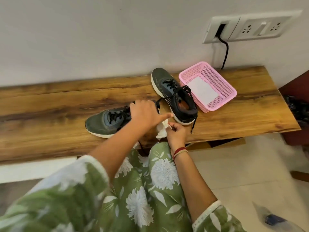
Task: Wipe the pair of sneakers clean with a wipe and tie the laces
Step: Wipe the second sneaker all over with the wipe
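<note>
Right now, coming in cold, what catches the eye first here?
The left hand holds the near sneaker on the wooden bench, while the right hand pinches a white wipe beside it. Behind, the second sneaker sits beside a pink basket.

One bench (50,101) bears two sneakers, a near sneaker (100,124) at its front and a far sneaker (173,91) at its back, and one basket (224,81) with one white sheet (203,89). At the bench's front edge are one wipe (161,131) and two hands, left hand (145,113) and right hand (177,133). Above it hangs one cable (225,52).
</note>
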`<action>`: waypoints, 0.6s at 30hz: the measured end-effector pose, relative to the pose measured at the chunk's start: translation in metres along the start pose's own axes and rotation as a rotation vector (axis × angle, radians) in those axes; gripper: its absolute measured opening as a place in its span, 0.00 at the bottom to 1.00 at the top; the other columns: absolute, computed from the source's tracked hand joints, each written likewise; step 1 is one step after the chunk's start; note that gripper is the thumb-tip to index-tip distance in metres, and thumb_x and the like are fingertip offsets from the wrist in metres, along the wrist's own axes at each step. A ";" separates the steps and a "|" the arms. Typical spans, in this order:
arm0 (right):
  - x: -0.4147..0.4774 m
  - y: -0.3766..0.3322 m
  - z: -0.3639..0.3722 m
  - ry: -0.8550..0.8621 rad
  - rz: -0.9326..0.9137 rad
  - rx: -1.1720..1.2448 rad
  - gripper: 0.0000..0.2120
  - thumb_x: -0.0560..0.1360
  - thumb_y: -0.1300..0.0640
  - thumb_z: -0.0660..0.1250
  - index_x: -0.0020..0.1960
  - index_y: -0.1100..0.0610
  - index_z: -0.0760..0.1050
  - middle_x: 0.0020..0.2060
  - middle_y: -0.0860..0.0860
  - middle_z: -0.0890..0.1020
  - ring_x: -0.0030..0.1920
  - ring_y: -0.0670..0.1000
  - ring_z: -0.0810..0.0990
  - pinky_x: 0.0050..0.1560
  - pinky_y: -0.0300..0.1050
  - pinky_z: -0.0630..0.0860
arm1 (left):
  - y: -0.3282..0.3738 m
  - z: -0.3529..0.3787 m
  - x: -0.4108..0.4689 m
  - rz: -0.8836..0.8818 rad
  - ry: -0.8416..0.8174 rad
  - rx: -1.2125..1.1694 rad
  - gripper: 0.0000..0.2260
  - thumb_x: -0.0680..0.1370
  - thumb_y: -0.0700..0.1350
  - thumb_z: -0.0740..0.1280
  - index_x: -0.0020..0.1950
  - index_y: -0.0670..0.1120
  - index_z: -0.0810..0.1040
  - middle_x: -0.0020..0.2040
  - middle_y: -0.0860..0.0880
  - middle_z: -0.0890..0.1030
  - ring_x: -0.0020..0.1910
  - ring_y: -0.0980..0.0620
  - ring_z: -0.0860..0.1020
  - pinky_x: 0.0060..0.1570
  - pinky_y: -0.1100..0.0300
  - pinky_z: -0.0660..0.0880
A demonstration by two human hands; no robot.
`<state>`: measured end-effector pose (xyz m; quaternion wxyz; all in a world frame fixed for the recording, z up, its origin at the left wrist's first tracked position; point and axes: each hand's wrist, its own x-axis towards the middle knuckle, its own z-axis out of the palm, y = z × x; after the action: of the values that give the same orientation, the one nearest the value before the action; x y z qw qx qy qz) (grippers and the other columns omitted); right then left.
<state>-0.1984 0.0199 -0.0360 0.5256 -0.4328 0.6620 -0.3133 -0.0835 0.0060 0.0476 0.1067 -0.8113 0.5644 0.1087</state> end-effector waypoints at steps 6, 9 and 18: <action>0.005 0.003 0.003 -0.005 -0.029 -0.043 0.10 0.73 0.67 0.66 0.46 0.54 0.80 0.44 0.51 0.82 0.47 0.52 0.80 0.52 0.46 0.77 | -0.008 0.036 0.031 -0.024 -0.039 -0.242 0.18 0.80 0.56 0.59 0.43 0.43 0.76 0.40 0.46 0.79 0.38 0.45 0.77 0.36 0.56 0.72; 0.015 0.000 0.013 0.003 0.019 -0.117 0.10 0.73 0.62 0.66 0.44 0.47 0.79 0.45 0.49 0.82 0.48 0.52 0.80 0.56 0.53 0.75 | -0.019 0.037 0.039 0.093 -0.076 -0.259 0.19 0.80 0.55 0.59 0.34 0.44 0.69 0.34 0.48 0.74 0.35 0.46 0.73 0.34 0.56 0.69; 0.032 -0.014 0.035 0.065 0.036 -0.207 0.11 0.76 0.61 0.63 0.52 0.51 0.81 0.51 0.51 0.83 0.51 0.56 0.79 0.54 0.47 0.75 | -0.030 0.037 0.042 0.268 -0.198 -0.251 0.19 0.80 0.52 0.62 0.30 0.46 0.66 0.31 0.49 0.71 0.38 0.45 0.74 0.40 0.57 0.68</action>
<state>-0.1634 -0.0140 -0.0464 0.4621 -0.4623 0.7151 -0.2476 -0.0433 -0.0105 0.0013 0.0440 -0.7212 0.6362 0.2707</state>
